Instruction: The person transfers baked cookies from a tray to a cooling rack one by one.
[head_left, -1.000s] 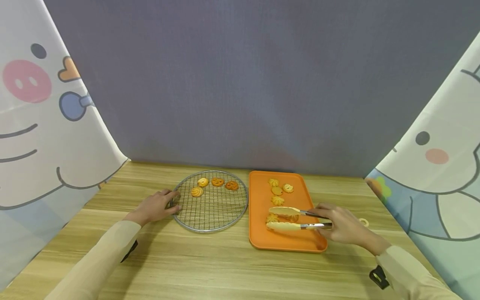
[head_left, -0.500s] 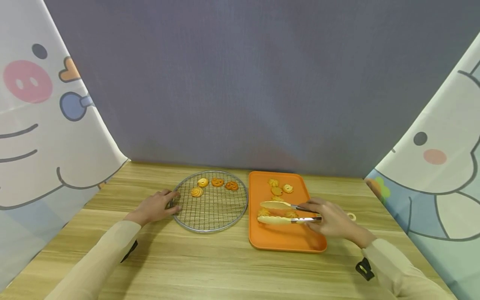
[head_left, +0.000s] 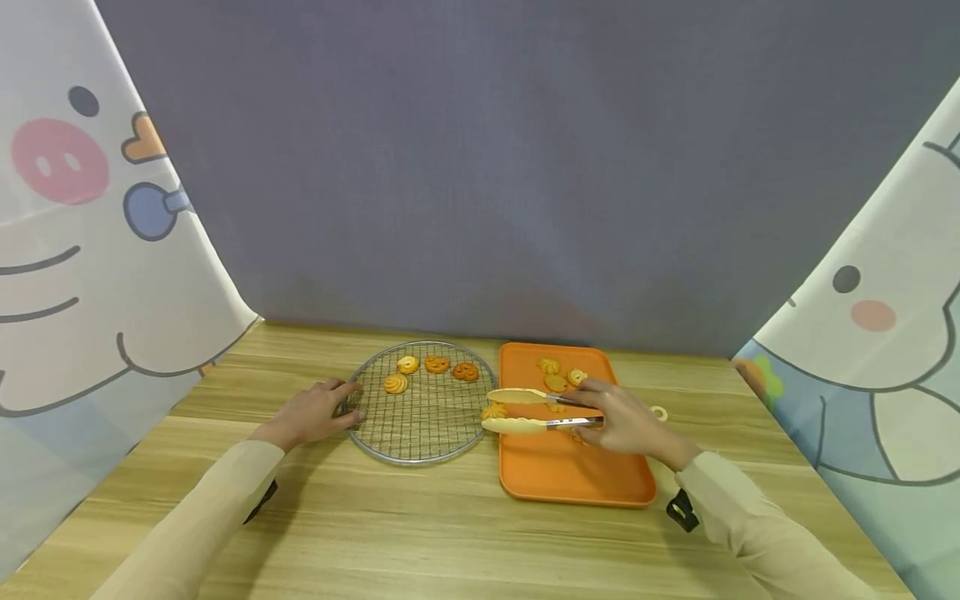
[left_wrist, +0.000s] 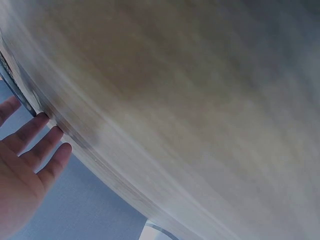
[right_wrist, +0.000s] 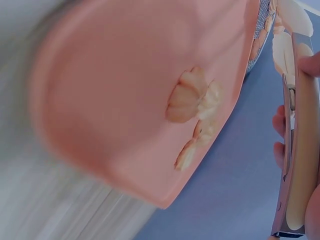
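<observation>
My right hand [head_left: 622, 427] grips a pair of tongs [head_left: 525, 425] with cream-coloured tips, held over the left edge of the orange tray [head_left: 577, 479]. Between the tips sits a golden flower-shaped cookie [head_left: 494, 411], partly covered by them. My left hand [head_left: 311, 415] touches the left rim of the round wire rack [head_left: 420, 425]; in the left wrist view its fingers [left_wrist: 37, 150] look fairly straight. Several cookies lie on the rack's far half, among them a swirl cookie [head_left: 395, 383] and a pretzel-shaped cookie [head_left: 465, 372].
More cookies [head_left: 555, 382] lie on the tray's far part; others there are partly hidden behind the tongs and right hand. Rack and tray stand side by side on a wood-grain table [head_left: 390, 533]. A grey backdrop [head_left: 480, 167] rises behind, with printed cloths at both sides.
My right hand has carried the tongs leftward and slightly away, from over the tray to its left edge beside the rack. The flower-shaped cookie has moved with them. My left hand stays put.
</observation>
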